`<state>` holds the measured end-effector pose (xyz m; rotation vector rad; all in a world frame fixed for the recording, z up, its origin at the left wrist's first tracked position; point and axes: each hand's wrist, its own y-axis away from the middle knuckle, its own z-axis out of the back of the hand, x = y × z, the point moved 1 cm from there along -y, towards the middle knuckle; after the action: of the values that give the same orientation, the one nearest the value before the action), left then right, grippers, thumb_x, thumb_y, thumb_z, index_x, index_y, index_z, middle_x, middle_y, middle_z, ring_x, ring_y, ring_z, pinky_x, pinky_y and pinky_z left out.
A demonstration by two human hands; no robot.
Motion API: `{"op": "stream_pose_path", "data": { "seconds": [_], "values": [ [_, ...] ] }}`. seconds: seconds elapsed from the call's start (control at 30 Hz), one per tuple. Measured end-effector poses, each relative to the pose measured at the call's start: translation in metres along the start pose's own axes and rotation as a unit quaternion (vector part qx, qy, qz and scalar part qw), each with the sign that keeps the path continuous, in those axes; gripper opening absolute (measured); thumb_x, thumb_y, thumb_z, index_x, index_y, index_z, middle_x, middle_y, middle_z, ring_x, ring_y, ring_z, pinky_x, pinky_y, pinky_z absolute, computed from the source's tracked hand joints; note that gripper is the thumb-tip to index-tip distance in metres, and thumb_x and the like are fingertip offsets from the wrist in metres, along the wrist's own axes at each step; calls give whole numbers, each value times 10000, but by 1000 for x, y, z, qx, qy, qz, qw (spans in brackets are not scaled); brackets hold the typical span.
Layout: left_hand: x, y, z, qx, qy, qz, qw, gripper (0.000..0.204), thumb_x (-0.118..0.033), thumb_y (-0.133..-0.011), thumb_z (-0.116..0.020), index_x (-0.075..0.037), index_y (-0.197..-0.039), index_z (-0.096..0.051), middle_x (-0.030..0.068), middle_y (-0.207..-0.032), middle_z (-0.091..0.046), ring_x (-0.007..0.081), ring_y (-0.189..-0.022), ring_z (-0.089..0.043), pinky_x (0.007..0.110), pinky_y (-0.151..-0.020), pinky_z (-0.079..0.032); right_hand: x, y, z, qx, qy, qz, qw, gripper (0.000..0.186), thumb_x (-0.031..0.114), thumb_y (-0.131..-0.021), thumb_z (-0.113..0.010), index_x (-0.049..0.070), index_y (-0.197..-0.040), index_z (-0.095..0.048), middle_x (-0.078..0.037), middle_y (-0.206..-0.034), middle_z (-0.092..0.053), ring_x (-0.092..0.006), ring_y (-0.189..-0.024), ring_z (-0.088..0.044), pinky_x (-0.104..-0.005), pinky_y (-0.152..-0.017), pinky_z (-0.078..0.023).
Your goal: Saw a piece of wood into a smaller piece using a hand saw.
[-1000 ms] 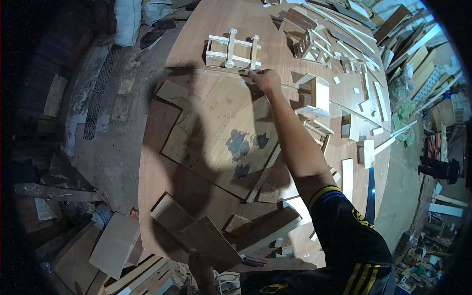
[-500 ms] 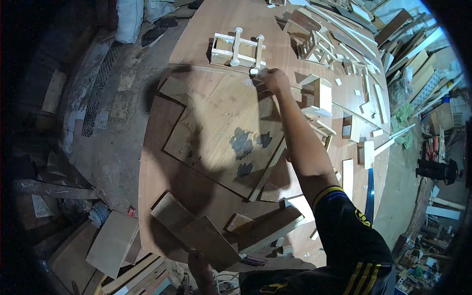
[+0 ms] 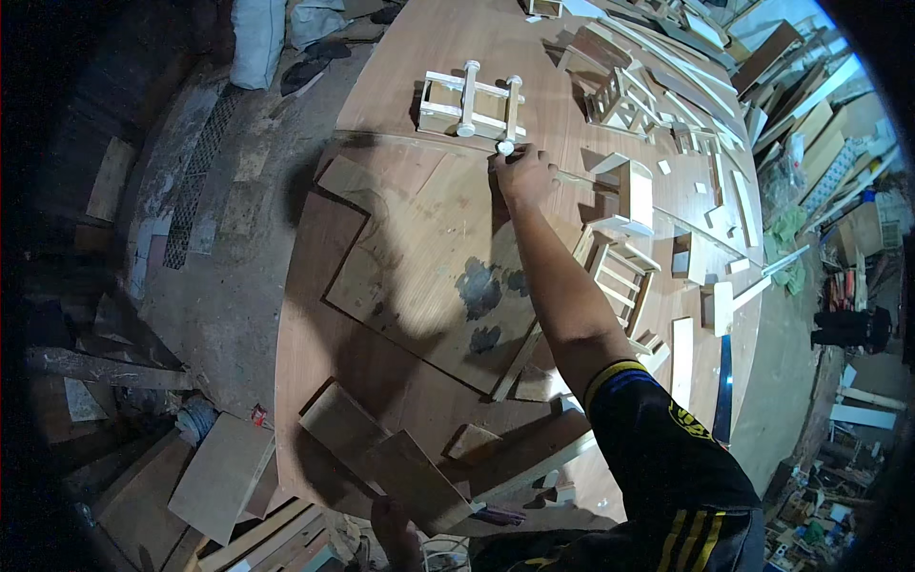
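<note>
A small wooden toy cart (image 3: 443, 116) lies wheels-up on the far part of the table, with two cross bars and pale round wheels at their ends. My right hand (image 3: 526, 178) reaches out to its near right corner. Its thumb and fingers close around a pale wheel (image 3: 505, 148) at the near end of the right cross bar (image 3: 513, 105). Low in the picture, my left hand (image 3: 393, 529) hangs beside the near boards (image 3: 416, 477); its fingers are dark and cannot be made out.
A flat plywood sheet (image 3: 410, 276) with dark stains covers the table's middle. Small wooden frames (image 3: 621, 281), box-like pieces (image 3: 637, 195) and offcuts crowd the right side. Scrap timber (image 3: 820, 124) is piled beyond the right edge. A white sack (image 3: 257, 43) stands on the floor at far left.
The view has shifted slightly, so the table things sit a little lower and further right. My right hand remains at the wheel, its fingers turned more to the right.
</note>
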<state>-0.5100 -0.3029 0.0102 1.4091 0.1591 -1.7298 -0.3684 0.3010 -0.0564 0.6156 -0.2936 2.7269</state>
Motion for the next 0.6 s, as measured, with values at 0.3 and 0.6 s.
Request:
{"op": "stream_pose_path", "data": {
  "seconds": [0.3,0.6],
  "values": [
    [-21,-1,-12,55,216,109,969,238,-255,-888,-613,-54,-904,-488,0,-864,-462,103,-837,-441,289,-784,-386,-9,-5,14,36,-42,45,997,444,439,-721,-704,81,-984,-699,-139,-974,-681,-332,-944,-640,-418,-836,-499],
    [1,2,-3,29,151,49,987,445,-145,-887,-602,12,-1289,-491,125,-1173,-582,220,-1029,-586,333,-824,-533,-17,-39,29,216,-115,49,968,551,508,-767,-655,10,-999,-707,-239,-1008,-679,-365,-988,-653,-412,-859,-502]
  ]
}}
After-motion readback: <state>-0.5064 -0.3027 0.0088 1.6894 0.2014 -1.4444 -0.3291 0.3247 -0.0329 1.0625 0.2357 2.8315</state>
